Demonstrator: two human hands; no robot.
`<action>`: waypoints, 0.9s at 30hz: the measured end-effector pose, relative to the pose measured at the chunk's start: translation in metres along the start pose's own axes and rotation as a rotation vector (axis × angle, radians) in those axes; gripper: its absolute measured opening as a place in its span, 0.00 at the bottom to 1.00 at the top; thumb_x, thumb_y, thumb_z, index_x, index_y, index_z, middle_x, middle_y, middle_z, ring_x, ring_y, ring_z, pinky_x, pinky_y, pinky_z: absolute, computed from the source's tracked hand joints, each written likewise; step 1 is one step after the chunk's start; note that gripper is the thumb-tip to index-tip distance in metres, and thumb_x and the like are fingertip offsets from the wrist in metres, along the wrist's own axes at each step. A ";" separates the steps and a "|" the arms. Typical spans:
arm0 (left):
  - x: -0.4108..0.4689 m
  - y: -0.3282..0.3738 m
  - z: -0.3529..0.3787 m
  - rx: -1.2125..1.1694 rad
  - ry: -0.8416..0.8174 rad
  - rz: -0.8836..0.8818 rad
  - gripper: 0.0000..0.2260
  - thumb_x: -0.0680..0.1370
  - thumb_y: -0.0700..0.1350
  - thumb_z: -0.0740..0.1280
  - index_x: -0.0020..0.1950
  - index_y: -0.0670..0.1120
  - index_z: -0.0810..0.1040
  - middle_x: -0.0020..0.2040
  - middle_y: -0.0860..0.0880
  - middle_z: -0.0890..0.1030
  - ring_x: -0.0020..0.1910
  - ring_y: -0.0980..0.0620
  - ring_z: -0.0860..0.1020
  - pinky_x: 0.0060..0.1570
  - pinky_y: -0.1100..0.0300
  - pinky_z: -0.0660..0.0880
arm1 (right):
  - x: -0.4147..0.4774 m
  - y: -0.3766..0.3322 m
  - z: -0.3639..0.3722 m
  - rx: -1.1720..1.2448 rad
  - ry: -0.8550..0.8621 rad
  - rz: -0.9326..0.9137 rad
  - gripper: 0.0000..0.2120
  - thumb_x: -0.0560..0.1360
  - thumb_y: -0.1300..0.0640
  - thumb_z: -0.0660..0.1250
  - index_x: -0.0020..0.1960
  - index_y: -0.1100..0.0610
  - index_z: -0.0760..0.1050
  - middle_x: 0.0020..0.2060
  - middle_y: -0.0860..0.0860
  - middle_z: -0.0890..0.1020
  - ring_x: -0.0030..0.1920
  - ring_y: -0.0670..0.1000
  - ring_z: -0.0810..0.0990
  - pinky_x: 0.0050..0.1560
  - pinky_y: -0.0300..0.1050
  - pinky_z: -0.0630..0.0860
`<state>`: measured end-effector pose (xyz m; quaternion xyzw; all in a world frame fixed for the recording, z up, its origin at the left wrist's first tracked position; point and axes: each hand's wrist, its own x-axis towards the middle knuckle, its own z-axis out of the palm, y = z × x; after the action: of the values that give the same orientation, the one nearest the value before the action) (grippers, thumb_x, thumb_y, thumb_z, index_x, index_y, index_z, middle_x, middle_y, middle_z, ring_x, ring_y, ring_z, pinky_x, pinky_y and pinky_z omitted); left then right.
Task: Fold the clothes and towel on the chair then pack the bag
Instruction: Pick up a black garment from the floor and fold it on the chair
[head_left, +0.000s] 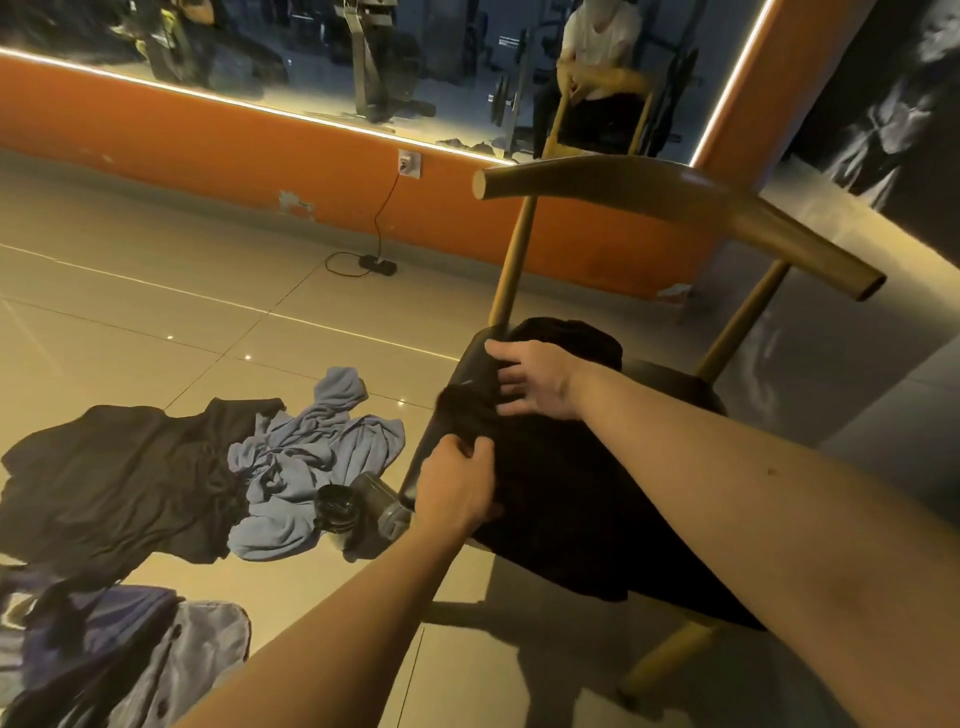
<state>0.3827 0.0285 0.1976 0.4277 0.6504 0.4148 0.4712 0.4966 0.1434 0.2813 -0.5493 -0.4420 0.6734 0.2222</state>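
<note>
A black garment (566, 499) lies spread over the dark seat of a chair (670, 208) with a curved wooden backrest. My left hand (457, 486) pinches the cloth's left edge near the seat's front corner. My right hand (535, 379) lies on the cloth further back, fingers spread and nearly straight. On the floor to the left lie a black garment (119, 478) and a crumpled blue towel (306, 462). A dark bag (104, 654) sits open at the bottom left.
A dark bottle (363, 506) lies on the tiles beside the chair's front leg. A cable and power adapter (376, 265) lie near the orange wall. A mirror above the wall reflects gym equipment and a seated person. Tiled floor stretches to the left.
</note>
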 end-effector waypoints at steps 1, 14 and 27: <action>0.001 0.003 -0.003 -0.055 -0.015 -0.032 0.12 0.84 0.55 0.61 0.56 0.47 0.74 0.45 0.42 0.83 0.38 0.46 0.84 0.31 0.59 0.79 | -0.002 -0.001 0.000 0.079 -0.031 -0.013 0.26 0.81 0.52 0.66 0.75 0.61 0.65 0.69 0.64 0.73 0.69 0.64 0.74 0.61 0.60 0.79; 0.012 -0.009 -0.043 0.548 0.047 0.011 0.12 0.83 0.52 0.63 0.44 0.46 0.75 0.38 0.47 0.82 0.35 0.51 0.80 0.36 0.58 0.75 | -0.044 0.131 -0.060 -1.262 0.354 -0.357 0.26 0.81 0.45 0.64 0.77 0.48 0.65 0.79 0.46 0.60 0.80 0.49 0.53 0.78 0.52 0.51; 0.048 -0.009 -0.035 1.460 -0.627 0.822 0.50 0.71 0.70 0.71 0.83 0.56 0.47 0.83 0.51 0.50 0.82 0.45 0.47 0.80 0.45 0.46 | -0.119 0.171 -0.106 -1.465 0.002 -0.564 0.43 0.74 0.51 0.67 0.82 0.43 0.47 0.80 0.38 0.40 0.78 0.40 0.32 0.76 0.44 0.33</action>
<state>0.3380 0.0662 0.1843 0.9140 0.3893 -0.1022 0.0519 0.6632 -0.0002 0.2018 -0.4235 -0.8961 0.1283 -0.0338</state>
